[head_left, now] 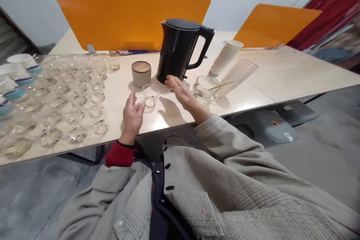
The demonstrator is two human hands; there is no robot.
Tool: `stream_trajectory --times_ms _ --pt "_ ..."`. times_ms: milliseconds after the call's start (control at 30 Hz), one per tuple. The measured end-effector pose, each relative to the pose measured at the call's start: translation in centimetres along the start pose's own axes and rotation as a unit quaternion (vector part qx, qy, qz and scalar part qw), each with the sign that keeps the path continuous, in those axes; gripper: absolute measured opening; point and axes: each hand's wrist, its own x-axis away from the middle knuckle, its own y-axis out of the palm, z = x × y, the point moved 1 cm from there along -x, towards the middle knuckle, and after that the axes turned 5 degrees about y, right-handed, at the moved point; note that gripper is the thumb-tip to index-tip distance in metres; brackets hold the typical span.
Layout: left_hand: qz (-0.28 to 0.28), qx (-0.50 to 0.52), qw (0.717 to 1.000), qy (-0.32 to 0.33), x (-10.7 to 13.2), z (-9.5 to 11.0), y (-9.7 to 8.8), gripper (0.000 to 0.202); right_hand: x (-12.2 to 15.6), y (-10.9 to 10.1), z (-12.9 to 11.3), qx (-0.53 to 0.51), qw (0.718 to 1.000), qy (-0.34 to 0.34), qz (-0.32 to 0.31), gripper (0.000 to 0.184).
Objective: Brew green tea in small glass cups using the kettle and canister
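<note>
My left hand (132, 117) stands open just left of a small clear glass (150, 95) holding a little liquid, with its fingertips close to the glass. My right hand (181, 93) is open and flat, above the table, its fingertips by the base of a black electric kettle (177, 50). I cannot tell if they touch. A lidded canister with a wooden top (141, 74) stands left of the kettle. Right of my right hand sits a glass mug (205, 88) with a thin spoon (222, 85) in it. Neither hand holds anything.
Several clear glasses (69, 97) crowd the pale table's (174, 120) left end, with blue-banded white cups (17, 75) beyond them. A tilted stack of paper cups (225, 58) and a clear plastic cup stack (237, 77) lie at right. Orange dividers (126, 15) stand behind.
</note>
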Motion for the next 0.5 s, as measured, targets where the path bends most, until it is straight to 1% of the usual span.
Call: stream_trajectory --times_ms 67,100,167,233,333,400,500 --pt "-0.028 0.0 0.999 -0.024 -0.8 -0.8 0.2 0.086 1.2 2.5 0.8 -0.04 0.998 0.021 -0.053 0.085" --pt "-0.042 -0.004 0.999 -0.028 -1.0 -1.1 0.2 0.088 1.5 3.3 0.9 -0.055 0.996 0.016 -0.069 0.084" --pt "-0.065 -0.017 0.997 -0.025 -1.4 -1.3 0.2 0.089 1.9 4.3 0.8 -0.083 0.992 -0.007 -0.095 0.081" --pt "-0.085 -0.028 0.996 -0.01 -1.4 -1.2 0.2 0.085 2.1 4.7 0.4 -0.103 0.988 -0.017 -0.112 0.08" --pt "-0.103 -0.036 0.994 0.009 -1.2 -0.7 0.0 0.079 2.3 5.0 0.0 -0.112 0.986 0.002 -0.122 0.079" --pt "-0.102 -0.041 0.994 0.011 -0.7 -0.3 -0.2 0.077 2.6 5.2 -0.1 -0.112 0.986 0.014 -0.12 0.077" --pt "-0.086 -0.049 0.995 0.009 0.4 0.3 -0.4 0.074 3.1 5.3 -0.3 -0.114 0.987 0.016 -0.11 0.077"
